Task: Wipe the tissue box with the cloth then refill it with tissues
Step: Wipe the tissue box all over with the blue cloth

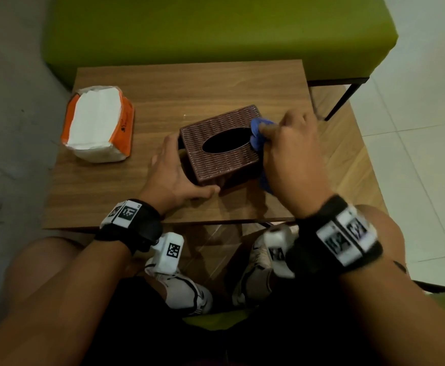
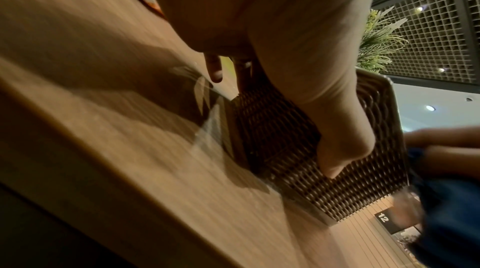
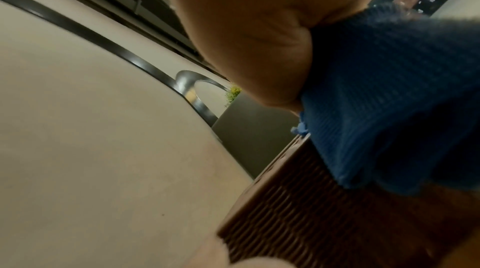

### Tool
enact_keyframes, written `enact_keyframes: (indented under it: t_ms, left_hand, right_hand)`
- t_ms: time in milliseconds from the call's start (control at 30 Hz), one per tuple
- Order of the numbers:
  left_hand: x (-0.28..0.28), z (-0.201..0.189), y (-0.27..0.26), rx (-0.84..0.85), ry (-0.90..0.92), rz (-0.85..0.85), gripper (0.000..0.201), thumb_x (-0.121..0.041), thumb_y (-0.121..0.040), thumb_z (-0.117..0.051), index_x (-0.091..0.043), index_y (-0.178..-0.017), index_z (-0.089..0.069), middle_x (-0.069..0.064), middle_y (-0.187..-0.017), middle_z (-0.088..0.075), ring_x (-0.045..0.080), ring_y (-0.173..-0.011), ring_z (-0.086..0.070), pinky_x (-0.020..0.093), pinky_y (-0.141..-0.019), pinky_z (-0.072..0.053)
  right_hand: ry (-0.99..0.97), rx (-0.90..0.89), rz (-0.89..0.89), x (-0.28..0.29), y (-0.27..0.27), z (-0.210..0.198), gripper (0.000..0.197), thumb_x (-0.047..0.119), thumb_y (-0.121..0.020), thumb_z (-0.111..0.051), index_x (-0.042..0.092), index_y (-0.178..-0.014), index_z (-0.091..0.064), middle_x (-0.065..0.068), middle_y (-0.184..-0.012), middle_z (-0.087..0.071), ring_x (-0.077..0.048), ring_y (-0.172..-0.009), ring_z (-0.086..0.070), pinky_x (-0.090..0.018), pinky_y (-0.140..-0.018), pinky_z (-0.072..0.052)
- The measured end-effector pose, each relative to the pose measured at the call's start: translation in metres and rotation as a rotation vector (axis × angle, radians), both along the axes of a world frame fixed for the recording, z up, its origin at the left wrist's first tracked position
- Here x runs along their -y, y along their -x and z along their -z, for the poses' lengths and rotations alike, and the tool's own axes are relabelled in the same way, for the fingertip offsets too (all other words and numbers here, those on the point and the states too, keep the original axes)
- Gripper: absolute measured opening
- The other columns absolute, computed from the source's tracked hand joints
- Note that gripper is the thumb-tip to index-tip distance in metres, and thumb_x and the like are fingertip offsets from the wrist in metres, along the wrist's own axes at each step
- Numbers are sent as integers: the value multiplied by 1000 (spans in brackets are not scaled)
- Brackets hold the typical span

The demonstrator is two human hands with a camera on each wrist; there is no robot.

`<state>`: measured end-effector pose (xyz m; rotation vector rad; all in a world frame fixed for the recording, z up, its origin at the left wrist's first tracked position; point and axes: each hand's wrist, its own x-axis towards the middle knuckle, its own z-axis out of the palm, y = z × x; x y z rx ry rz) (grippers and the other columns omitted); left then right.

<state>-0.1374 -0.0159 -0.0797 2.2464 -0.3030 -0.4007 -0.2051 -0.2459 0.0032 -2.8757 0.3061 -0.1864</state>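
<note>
A brown woven tissue box with a dark oval slot sits mid-table, its near side filling the left wrist view. My left hand grips its near left corner, thumb along the front face and fingers on the left side. My right hand clutches a bunched blue cloth against the box's right end by the slot; in the right wrist view the cloth hangs over the box's ribbed side. An opened orange pack of white tissues lies at the table's left.
The small wooden table stands in front of a green upholstered bench with a black metal leg at the right. Grey floor lies to the left, white tiles to the right. My knees and white shoes sit below the table's near edge.
</note>
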Motion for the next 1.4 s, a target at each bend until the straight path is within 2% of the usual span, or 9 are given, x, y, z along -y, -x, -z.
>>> enact_keyframes:
  t_ms: [100,300,500,667,833,933,1033,1233,1400]
  left_hand:
    - [-1,1,-1,9,8,21,134,-64,-48,-96,-38,-157,-24,-13,-158,-44,17,-150,-42,61,-123,-35]
    - [-9,7,4,-28,110,-5,133,-70,-43,-102,-44,-153,-32,-11,-150,-57,22,-141,-57,60,-112,-49]
    - [-9,10,4,25,35,5,136,-66,-47,-98,-39,-158,-25,-13,-156,-45,18,-148,-44,58,-121,-39]
    - [-11,11,3,-16,75,1,138,-74,-43,-100,-43,-157,-28,-12,-154,-51,24,-143,-52,59,-113,-48]
    - [-10,7,3,28,29,32,135,-65,-49,-96,-33,-159,-25,-11,-159,-42,17,-149,-41,60,-123,-36]
    - [-9,10,3,15,36,21,136,-69,-47,-97,-36,-158,-26,-11,-158,-45,20,-148,-44,59,-120,-40]
    - [-11,12,3,-6,70,-1,137,-79,-42,-96,-44,-156,-28,-11,-152,-53,26,-142,-53,59,-112,-49]
    - [-10,5,4,39,31,47,131,-65,-50,-95,-35,-157,-26,-11,-158,-43,15,-147,-43,59,-121,-37]
    - [-10,8,5,11,68,19,133,-71,-47,-98,-41,-156,-28,-10,-154,-50,21,-143,-52,59,-114,-46]
  right_hand:
    - [-12,27,8,-16,34,0,24,16,-102,-58,13,-117,-77,-12,-112,-54,-31,-108,-48,-30,-76,-23]
    - [-35,42,-350,-54,39,11,23,13,-93,-69,13,-115,-77,-12,-112,-56,-31,-102,-50,-32,-76,-31]
    - [-129,188,3,-2,41,14,31,19,-98,-52,12,-111,-80,-13,-106,-58,-35,-102,-53,-35,-76,-34]
    - [-127,82,-256,-68,55,15,22,16,-94,-59,11,-108,-75,-11,-110,-56,-27,-100,-47,-31,-76,-29]
    - [-133,175,-61,-2,43,14,27,17,-98,-53,12,-107,-78,-13,-107,-58,-34,-102,-51,-39,-75,-39]
    - [-139,152,-124,-31,41,10,33,22,-98,-46,12,-104,-77,-12,-108,-58,-31,-103,-49,-32,-77,-32]
    - [-136,105,-243,-70,44,11,25,16,-95,-52,10,-100,-76,-12,-109,-57,-29,-101,-48,-31,-74,-36]
    - [-126,173,-128,-14,46,14,23,13,-96,-57,12,-106,-78,-13,-110,-59,-32,-102,-50,-24,-77,-20]
    - [-175,121,-256,-62,43,12,28,18,-97,-51,11,-103,-78,-12,-109,-58,-29,-102,-49,-30,-77,-36]
